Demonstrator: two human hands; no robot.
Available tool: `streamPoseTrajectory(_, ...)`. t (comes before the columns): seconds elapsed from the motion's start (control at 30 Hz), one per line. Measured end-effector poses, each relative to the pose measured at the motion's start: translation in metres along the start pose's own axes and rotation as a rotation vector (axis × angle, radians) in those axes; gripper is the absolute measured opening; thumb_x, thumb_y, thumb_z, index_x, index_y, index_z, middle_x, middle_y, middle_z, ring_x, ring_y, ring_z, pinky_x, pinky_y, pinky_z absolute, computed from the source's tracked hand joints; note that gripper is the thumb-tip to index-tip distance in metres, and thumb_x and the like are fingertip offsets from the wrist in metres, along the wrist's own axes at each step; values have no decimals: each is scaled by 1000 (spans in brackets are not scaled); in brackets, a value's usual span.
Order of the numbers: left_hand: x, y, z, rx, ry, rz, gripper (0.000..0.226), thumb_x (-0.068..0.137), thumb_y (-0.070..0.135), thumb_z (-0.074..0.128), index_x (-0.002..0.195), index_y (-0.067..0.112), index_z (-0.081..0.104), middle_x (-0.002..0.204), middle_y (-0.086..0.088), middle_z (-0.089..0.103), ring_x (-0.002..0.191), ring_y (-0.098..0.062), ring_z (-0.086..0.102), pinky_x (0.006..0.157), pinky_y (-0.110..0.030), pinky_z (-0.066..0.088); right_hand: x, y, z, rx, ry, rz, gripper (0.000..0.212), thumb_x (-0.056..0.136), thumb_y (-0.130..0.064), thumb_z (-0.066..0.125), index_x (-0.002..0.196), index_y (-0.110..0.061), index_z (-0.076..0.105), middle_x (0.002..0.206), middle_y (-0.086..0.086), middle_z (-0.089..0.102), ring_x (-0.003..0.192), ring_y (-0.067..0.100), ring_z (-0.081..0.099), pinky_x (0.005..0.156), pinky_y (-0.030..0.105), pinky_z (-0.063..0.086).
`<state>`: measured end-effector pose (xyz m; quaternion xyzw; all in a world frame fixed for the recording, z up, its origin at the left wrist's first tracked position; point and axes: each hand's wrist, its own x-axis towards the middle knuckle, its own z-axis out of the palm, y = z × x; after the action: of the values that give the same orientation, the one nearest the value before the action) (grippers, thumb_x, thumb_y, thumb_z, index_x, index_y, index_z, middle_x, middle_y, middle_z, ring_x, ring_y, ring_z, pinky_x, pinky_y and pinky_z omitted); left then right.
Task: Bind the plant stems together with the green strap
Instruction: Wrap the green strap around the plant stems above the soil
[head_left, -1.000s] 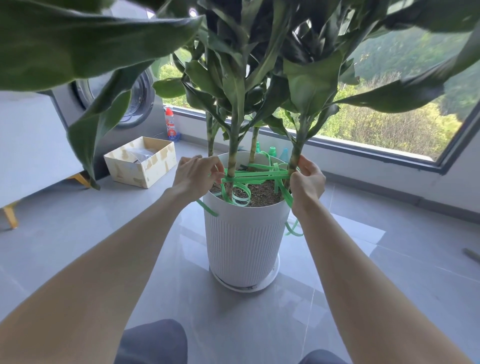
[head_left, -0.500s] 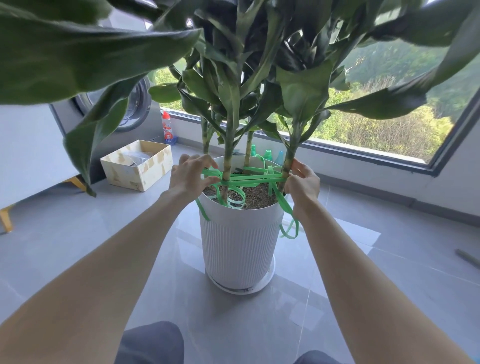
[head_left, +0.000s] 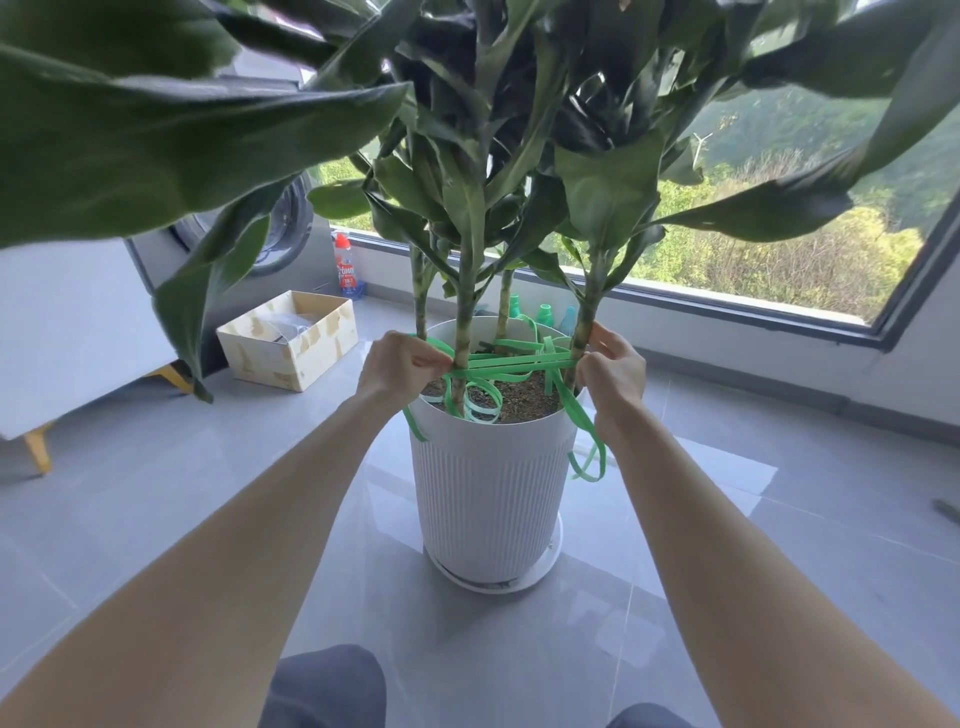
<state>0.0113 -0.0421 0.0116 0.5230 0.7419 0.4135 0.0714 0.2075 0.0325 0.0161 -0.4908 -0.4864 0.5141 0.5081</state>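
Left hand (head_left: 402, 366), centre of frame: fingers curled, pinching green strap (head_left: 511, 364) just beside near stem. Right hand (head_left: 613, 371): fingers curled, pinching same strap against right stem.
Strap: flat, thin, glossy ribbon. Several bands stretched between plant stems (head_left: 465, 322), which are slim and ringed, above crumbly soil. Loose loops lie on soil and hang over right rim of pot (head_left: 488, 493), white, round, ribbed.
Open cardboard box (head_left: 291, 348) at left, on smooth grey tiled floor (head_left: 156, 493).

arms: both mine stretched forward | left hand (head_left: 402, 364): fingers curled, pinching green strap (head_left: 511, 361) | right hand (head_left: 615, 371): pinching it too
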Motion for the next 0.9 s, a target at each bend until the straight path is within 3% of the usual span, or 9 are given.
streamPoseTrajectory(0.13,-1,4,2,32,-41,12,20,84,6,68,103,5,72,102,-13,72,93,-22,66,88,-25,49,-2,0,-1,-1,-3,-7,66,78,16,42,133,-17,56,129,-1,61,111,12,55,84,20,50)
streamPoseTrajectory(0.27,2,2,6,17,-98,-2,20,88,5,62,107,5,71,105,-13,71,99,-26,65,95,-32,48,-1,0,-2,-11,-1,-3,66,77,15,42,133,-17,56,128,-2,61,112,13,56,97,29,49)
streamPoseTrajectory(0.53,8,-1,12,-88,-184,-30,22,91,0,56,108,3,70,110,-13,69,105,-29,62,97,-32,44,1,2,-2,-13,4,-1,65,78,15,42,132,-18,57,126,-2,62,110,12,56,96,27,49)
streamPoseTrajectory(0.8,6,4,16,-236,-225,-90,26,92,-5,50,111,-1,67,114,-7,66,101,-12,55,89,-11,38,1,2,-2,-12,3,-8,64,78,14,42,132,-17,56,127,-1,62,115,16,57,95,28,50)
streamPoseTrajectory(0.9,5,4,17,-285,-242,-129,27,95,-4,46,113,-1,66,109,-1,63,93,-10,53,71,-1,41,0,2,-3,-13,1,-12,64,78,15,42,133,-16,55,128,-1,62,116,16,57,91,25,51)
